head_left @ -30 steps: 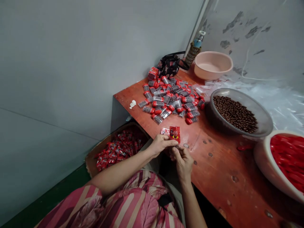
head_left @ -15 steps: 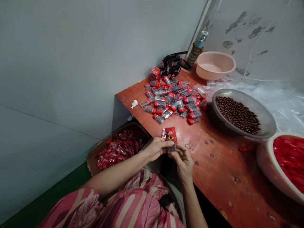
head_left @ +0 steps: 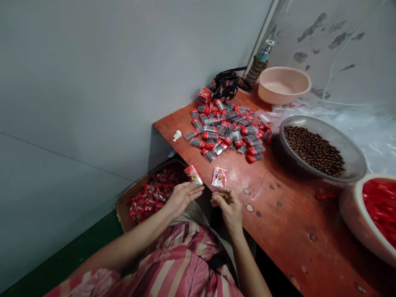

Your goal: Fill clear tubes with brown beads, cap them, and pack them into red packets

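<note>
My left hand [head_left: 182, 196] is off the table's left edge with its fingers stretched out. A red filled packet [head_left: 193, 174] is right at its fingertips, above the cardboard box [head_left: 123, 203] of red packets on the floor. My right hand [head_left: 228, 205] rests at the table's front edge with fingers curled in; nothing shows in them. Just beyond it a second red packet [head_left: 219, 177] lies on the red-brown table [head_left: 287, 222]. Further back lies a pile of small clear cases with red caps [head_left: 229, 130].
A metal bowl of brown balls [head_left: 318, 148] and a white bowl of red caps [head_left: 371, 214] stand at the right. A pink basin [head_left: 284, 84], a black bag [head_left: 230, 84] and a bottle [head_left: 260, 62] sit at the back corner. Grey walls close the left and back.
Both hands held one red packet together at the table edge. They have parted: the left hand swung left over the box with a packet at its fingertips, and another packet lies on the table.
</note>
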Tool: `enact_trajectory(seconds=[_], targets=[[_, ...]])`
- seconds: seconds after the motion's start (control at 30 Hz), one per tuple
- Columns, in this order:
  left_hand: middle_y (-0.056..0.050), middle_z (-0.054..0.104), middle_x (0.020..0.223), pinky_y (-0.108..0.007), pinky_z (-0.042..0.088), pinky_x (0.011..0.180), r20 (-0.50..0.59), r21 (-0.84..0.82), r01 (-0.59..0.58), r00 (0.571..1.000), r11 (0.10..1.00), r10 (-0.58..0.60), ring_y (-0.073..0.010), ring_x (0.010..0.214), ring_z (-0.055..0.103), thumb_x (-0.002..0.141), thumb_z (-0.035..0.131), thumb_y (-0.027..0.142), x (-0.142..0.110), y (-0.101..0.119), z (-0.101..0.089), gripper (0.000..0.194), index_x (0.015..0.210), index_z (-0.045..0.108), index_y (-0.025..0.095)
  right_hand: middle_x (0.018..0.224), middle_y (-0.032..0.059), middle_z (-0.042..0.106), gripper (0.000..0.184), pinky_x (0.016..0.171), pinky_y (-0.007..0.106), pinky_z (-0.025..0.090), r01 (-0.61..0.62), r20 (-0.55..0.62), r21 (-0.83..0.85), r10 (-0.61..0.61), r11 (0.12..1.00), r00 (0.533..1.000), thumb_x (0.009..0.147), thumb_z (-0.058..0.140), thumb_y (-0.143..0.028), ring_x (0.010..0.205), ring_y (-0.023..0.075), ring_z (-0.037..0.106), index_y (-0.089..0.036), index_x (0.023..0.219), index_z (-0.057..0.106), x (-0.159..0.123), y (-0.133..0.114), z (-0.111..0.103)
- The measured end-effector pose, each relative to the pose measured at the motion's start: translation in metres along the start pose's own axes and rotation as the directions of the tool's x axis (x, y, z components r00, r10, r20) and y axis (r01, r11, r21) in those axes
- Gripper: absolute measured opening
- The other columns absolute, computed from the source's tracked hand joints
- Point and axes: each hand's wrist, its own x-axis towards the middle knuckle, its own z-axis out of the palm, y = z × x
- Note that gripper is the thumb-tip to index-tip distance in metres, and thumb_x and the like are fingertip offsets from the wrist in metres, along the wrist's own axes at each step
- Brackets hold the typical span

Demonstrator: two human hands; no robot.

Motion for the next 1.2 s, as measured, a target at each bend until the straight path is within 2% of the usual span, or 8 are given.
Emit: enact_trajectory(seconds=[0.1,0.17,0.23,0.33,0.4,0.5,0.7,1.2], targets=[[-0.015,0.067,0.092,-0.034,0.05,0.078,-0.199,0.125,0.06,0.979,0.99,-0.034,-0.0219,0.081,0.065,0.066,0.069,0.038,-0.002,0.002,-0.028,0.032,0.082,0.063,0.011,0.067,-0.0002,0.063,0.023,0.047,0.024,0.051,0.015,-0.056,-0.053,-0.018,0.998,0.998,0.072,0.064,-0.032,0.052,0.0122,0.06,-0.018,0.084,0.052,-0.001,-0.004,-0.011],[-0.014,0.067,0.095,-0.036,0.05,0.08,-0.181,0.363,-0.019,0.979,0.932,0.09,-0.0226,0.083,0.065,0.067,0.067,0.038,-0.001,0.002,-0.027,0.034,0.09,0.064,0.013,0.065,0.0,0.063,0.022,0.046,0.024,0.05,0.03,-0.09,-0.082,-0.037,0.996,0.995,0.073,0.062,-0.033,0.05,0.0118,0.059,-0.017,0.084,0.053,-0.001,-0.006,-0.018],[-0.011,0.064,0.107,-0.037,0.044,0.091,0.032,0.626,-0.28,0.942,0.728,0.335,-0.0234,0.098,0.06,0.07,0.065,0.036,0.005,0.002,-0.01,0.033,0.097,0.065,0.018,0.065,0.0003,0.063,0.021,0.045,0.023,0.05,0.034,-0.109,-0.104,-0.046,0.994,0.993,0.074,0.061,-0.034,0.05,0.0116,0.059,-0.017,0.084,0.053,-0.002,-0.008,-0.022],[-0.007,0.054,0.124,-0.039,0.024,0.106,0.471,0.735,-0.629,0.743,0.254,0.476,-0.0232,0.123,0.04,0.074,0.061,0.032,0.024,0.003,0.026,0.034,0.107,0.061,0.023,0.065,0.0,0.062,0.02,0.045,0.022,0.049,0.037,-0.105,-0.134,-0.051,0.99,0.993,0.076,0.06,-0.035,0.051,0.0111,0.059,-0.017,0.082,0.054,-0.004,-0.008,-0.024],[-0.009,0.051,0.127,-0.045,0.016,0.108,0.598,0.742,-0.67,0.678,0.026,0.427,-0.0245,0.128,0.031,0.076,0.06,0.029,0.039,0.001,0.043,0.035,0.11,0.059,0.021,0.065,-0.0002,0.062,0.019,0.046,0.022,0.049,0.042,-0.095,-0.155,-0.057,0.987,0.994,0.076,0.06,-0.035,0.051,0.0108,0.059,-0.017,0.08,0.055,-0.006,-0.007,-0.024],[-0.01,0.049,0.128,-0.049,0.014,0.107,0.648,0.745,-0.65,0.654,-0.149,0.39,-0.0254,0.129,0.027,0.08,0.055,0.027,0.055,-0.006,0.05,0.03,0.109,0.059,0.02,0.064,-0.0002,0.061,0.019,0.046,0.023,0.05,0.045,-0.094,-0.18,-0.063,0.983,0.994,0.076,0.059,-0.036,0.051,0.0113,0.058,-0.017,0.079,0.056,-0.009,-0.006,-0.026],[-0.007,0.056,0.12,-0.048,0.014,0.107,0.679,0.724,-0.646,0.604,-0.242,0.418,-0.024,0.128,0.03,0.084,0.046,0.025,0.06,-0.017,0.046,0.025,0.101,0.063,0.02,0.063,-0.0003,0.061,0.021,0.046,0.022,0.048,0.02,-0.114,-0.19,-0.042,0.982,0.993,0.075,0.06,-0.038,0.05,0.011,0.057,-0.017,0.079,0.056,-0.002,-0.01,-0.029],[-0.01,0.056,0.121,-0.046,0.019,0.106,0.644,0.738,-0.649,0.596,-0.185,0.48,-0.0235,0.126,0.035,0.083,0.048,0.027,0.062,-0.021,0.048,0.026,0.104,0.062,0.019,0.062,-0.0027,0.057,0.019,0.052,0.023,0.044,0.108,-0.124,-0.262,-0.144,0.959,0.982,0.076,0.059,-0.036,0.052,0.0104,0.054,-0.018,0.076,0.056,0.004,-0.013,-0.04]])
